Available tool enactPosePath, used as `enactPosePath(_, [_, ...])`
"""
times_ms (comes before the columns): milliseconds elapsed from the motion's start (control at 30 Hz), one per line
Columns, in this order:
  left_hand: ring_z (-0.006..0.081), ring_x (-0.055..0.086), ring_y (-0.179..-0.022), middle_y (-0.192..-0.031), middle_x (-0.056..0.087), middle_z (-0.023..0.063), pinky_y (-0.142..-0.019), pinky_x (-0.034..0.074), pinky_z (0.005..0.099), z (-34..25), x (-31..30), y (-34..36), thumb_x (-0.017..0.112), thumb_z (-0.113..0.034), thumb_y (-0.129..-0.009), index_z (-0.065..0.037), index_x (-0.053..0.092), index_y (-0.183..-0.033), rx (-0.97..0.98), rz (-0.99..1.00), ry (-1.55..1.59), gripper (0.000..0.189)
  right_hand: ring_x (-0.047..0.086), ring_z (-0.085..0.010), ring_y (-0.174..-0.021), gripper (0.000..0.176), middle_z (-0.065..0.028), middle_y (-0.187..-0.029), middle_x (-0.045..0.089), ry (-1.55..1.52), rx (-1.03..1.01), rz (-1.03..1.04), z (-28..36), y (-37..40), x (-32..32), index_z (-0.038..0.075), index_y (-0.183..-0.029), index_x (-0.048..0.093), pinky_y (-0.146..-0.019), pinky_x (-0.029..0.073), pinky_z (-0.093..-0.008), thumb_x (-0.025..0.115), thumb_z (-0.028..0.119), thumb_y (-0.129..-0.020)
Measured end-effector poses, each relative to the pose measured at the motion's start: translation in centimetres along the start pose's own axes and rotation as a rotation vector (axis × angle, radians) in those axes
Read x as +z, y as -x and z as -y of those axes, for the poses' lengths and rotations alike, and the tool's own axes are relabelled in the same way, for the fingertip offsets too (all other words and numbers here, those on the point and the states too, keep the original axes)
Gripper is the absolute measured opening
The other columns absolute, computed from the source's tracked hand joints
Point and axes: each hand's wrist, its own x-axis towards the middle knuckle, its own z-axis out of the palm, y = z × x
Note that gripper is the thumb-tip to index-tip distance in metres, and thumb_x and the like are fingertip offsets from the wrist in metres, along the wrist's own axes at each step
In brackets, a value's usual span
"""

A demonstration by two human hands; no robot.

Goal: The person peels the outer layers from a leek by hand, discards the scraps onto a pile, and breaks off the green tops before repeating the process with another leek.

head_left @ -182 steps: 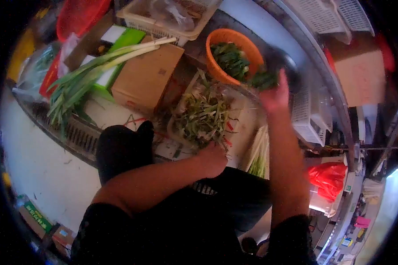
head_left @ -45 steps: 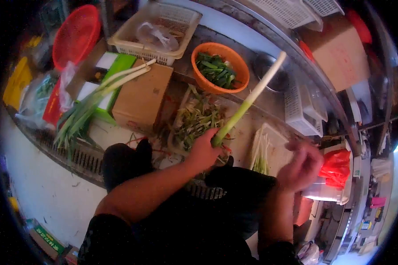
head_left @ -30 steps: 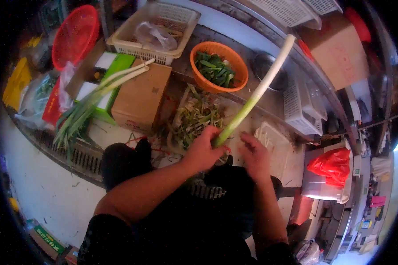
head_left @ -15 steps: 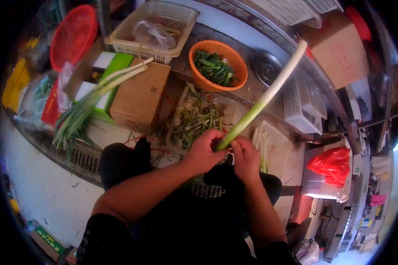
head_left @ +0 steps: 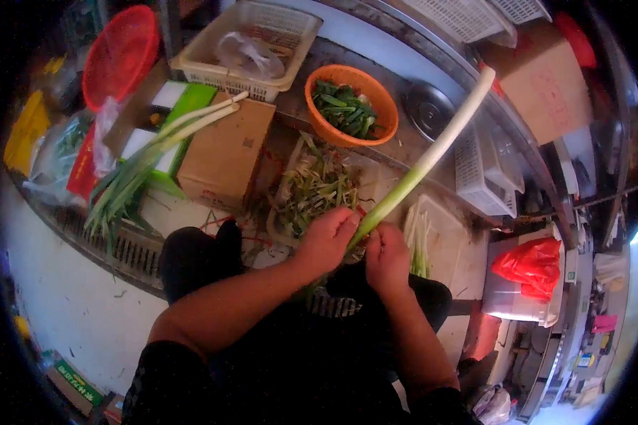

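A long green onion (head_left: 427, 159) slants up to the right, its white end high and its green part low. My left hand (head_left: 326, 239) is closed around the green lower part. Just right of the stalk, my right hand (head_left: 388, 256) is closed, thumb against curled fingers; whatever it pinches cannot be made out. Below and beyond my hands, a bin (head_left: 275, 225) holds a heap of leafy trimmings (head_left: 319, 191). Slim pale stalks (head_left: 418, 241) lie in a white tray (head_left: 450, 230) to the right.
An orange basket (head_left: 315, 117) of cut green leaves stands on the ledge beside a round metal lid (head_left: 430, 110). More green onions (head_left: 145, 159) rest across a cardboard box (head_left: 223, 156) at left. A cream crate (head_left: 262, 88) and red basket (head_left: 120, 57) stand behind.
My right hand has come off the stalk's side, slightly down and left, and closed further. My left hand keeps its hold, and the green onion has barely shifted.
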Motion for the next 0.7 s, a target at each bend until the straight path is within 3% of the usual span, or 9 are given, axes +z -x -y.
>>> enactPosePath(167, [0.0096,0.050,-0.074,-0.077,0.055,0.0011,-0.066,0.043,0.0281,-0.6,0.0,0.1,0.056,-0.022,-0.095,-0.002,0.059,-0.095,-0.049,0.059,0.116,0.020,0.060,-0.0395,-0.073,0.009,-0.0178,-0.091,0.057,-0.034,0.030,-0.008,0.0,0.0,0.0,0.005,-0.095,0.053,-0.061,0.050,-0.0466,0.054,0.012,-0.089])
enactPosePath(233, [0.0090,0.049,-0.073,-0.077,0.055,0.0003,-0.066,0.043,0.0271,0.2,0.0,-0.3,0.056,-0.022,-0.095,-0.002,0.060,-0.091,-0.060,0.016,0.202,0.020,0.059,-0.0397,-0.072,0.010,-0.0180,-0.091,0.056,0.028,-0.076,0.018,-0.2,-0.1,-0.1,0.005,-0.096,0.053,-0.060,0.050,-0.0469,0.055,0.012,-0.088])
enactPosePath(333, [0.0088,0.049,-0.072,-0.076,0.055,-0.0001,-0.065,0.043,0.0271,0.5,-0.3,-0.4,0.056,-0.022,-0.095,-0.002,0.060,-0.088,-0.038,0.041,0.108,0.022,0.059,-0.0399,-0.071,0.011,-0.0180,-0.090,0.055,0.070,-0.047,0.055,0.1,0.1,-0.2,0.005,-0.095,0.052,-0.061,0.050,-0.0479,0.055,0.013,-0.088])
enactPosePath(567, [0.0089,0.051,-0.075,-0.077,0.057,0.0009,-0.068,0.044,0.0278,0.4,-0.7,-0.7,0.056,-0.022,-0.094,-0.002,0.061,-0.090,-0.180,0.131,0.074,0.021,0.059,-0.0389,-0.071,0.014,-0.0167,-0.089,0.056,0.022,-0.130,0.035,-0.2,0.3,-0.2,0.006,-0.092,0.052,-0.061,0.051,-0.0481,0.059,0.015,-0.084])
enactPosePath(700, [0.0089,0.053,-0.078,-0.081,0.061,0.0011,-0.072,0.045,0.0264,0.2,-0.4,-0.8,0.055,-0.022,-0.095,-0.002,0.062,-0.094,-0.231,0.131,0.209,0.022,0.061,-0.0361,-0.074,0.015,-0.0147,-0.089,0.058,0.034,-0.172,0.042,-0.4,0.1,-0.8,0.005,-0.089,0.056,-0.064,0.052,-0.0455,0.063,0.013,-0.079])
